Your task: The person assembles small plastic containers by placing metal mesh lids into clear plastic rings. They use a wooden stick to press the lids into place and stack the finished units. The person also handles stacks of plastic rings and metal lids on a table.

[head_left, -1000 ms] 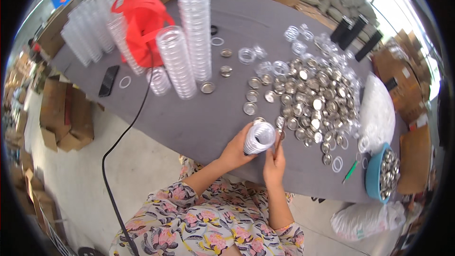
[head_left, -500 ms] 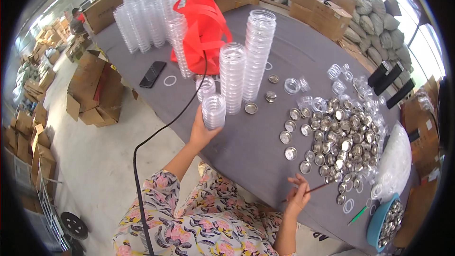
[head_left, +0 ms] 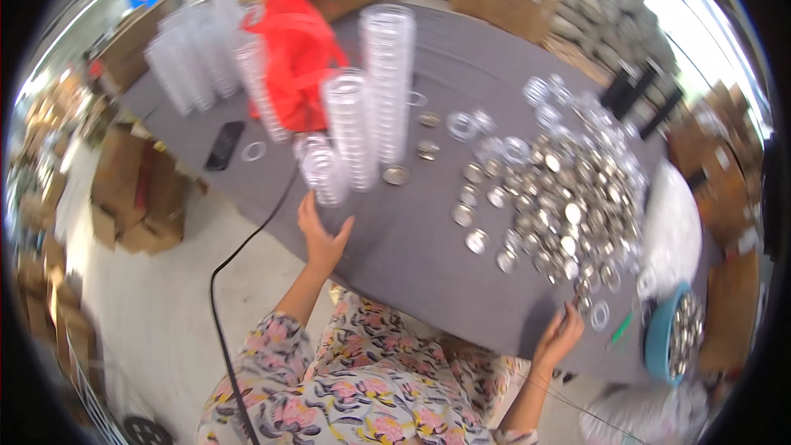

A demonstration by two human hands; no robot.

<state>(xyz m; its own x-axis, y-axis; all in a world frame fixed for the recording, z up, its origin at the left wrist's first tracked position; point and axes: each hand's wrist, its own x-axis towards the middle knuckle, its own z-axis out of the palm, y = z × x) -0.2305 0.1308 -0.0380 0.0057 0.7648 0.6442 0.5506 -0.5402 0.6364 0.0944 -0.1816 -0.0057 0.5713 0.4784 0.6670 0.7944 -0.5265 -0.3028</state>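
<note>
My left hand (head_left: 323,232) is open, thumb and fingers apart, just in front of a short stack of clear round plastic containers (head_left: 325,173). Behind that stack stand a taller stack (head_left: 352,132) and the tallest one (head_left: 387,82), both of clear containers. My right hand (head_left: 562,334) is closed on a thin brown stick (head_left: 574,299), partly hidden by the fingers and blurred. The stick's far end is beside a small silver metal cap (head_left: 584,304). Farther in lies a heap of shallow silver caps (head_left: 568,206), some loose at its left side.
A red bag (head_left: 292,66), more clear stacks (head_left: 194,53) and a phone (head_left: 224,146) are at the left. A black cable (head_left: 247,239) crosses the table's near left edge. At right are a white plastic bag (head_left: 671,227), a blue basin (head_left: 659,338) of caps and a green-handled tool (head_left: 622,328).
My left hand has let go of the short container stack, which now stands on the table. My right hand has moved right with the stick, up to the caps. The view has shifted.
</note>
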